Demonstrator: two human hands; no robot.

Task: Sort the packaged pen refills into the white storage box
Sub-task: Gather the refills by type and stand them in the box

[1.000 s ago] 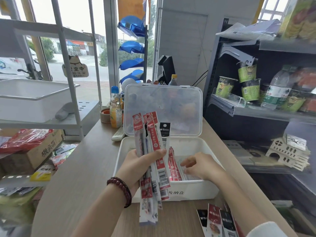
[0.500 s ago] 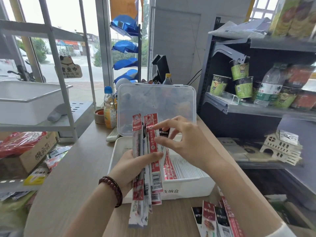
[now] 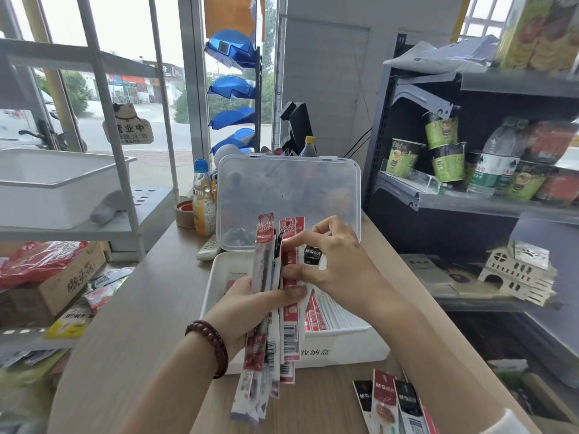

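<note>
- Head view: the left hand [image 3: 250,303] grips a bunch of refills [image 3: 265,261] upright, above the near side of the box [image 3: 216,277]. Its thumb lies across the front of the packs, and its fingers curl round the back.
- The right hand [image 3: 340,264] has closed in since half a second ago. Then its fingers were spread near the top of the bunch. Now its thumb and first finger pinch one red pack [image 3: 293,227] in the bunch.
- A second ago this hand was down inside the box.
- The box sits on the counter [image 3: 141,308], and its lid [image 3: 288,189] stands open at the back.
- More refills lie in a row [image 3: 333,314] inside the box.
- A few loose packs [image 3: 388,402] lie on the counter by the right arm.
</note>
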